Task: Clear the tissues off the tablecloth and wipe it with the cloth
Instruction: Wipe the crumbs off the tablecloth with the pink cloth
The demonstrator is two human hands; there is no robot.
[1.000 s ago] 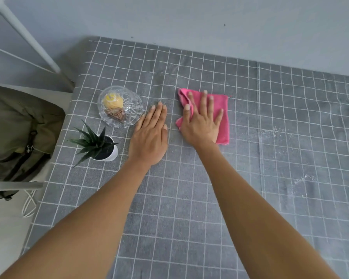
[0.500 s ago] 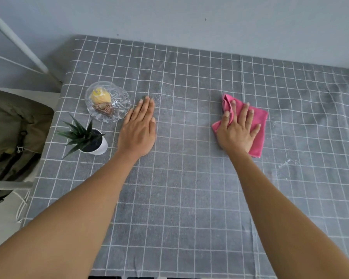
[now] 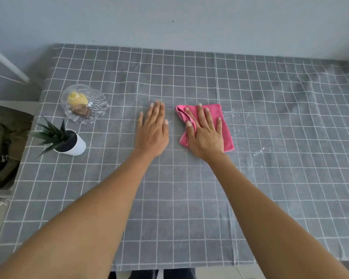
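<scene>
A: Where is the cloth (image 3: 224, 125)?
B: Flat on the tablecloth (image 3: 189, 198), near the middle, under the right hand (image 3: 207, 135), fingers (image 3: 201, 115) spread over it.
A: And the left hand (image 3: 152, 133)?
B: Just beside it, palm down, fingers together. A glass dish (image 3: 98, 109) and a potted plant (image 3: 69, 140) stand further left.

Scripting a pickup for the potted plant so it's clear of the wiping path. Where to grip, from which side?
Grip the white pot around its round wall, below the rim, coming in from the right, the side facing the left hand. The spiky leaves fan out up and to the left and overhang the rim, so a top or left approach would likely crush them. It appears tilted, though the wide lens may exaggerate this.
</scene>
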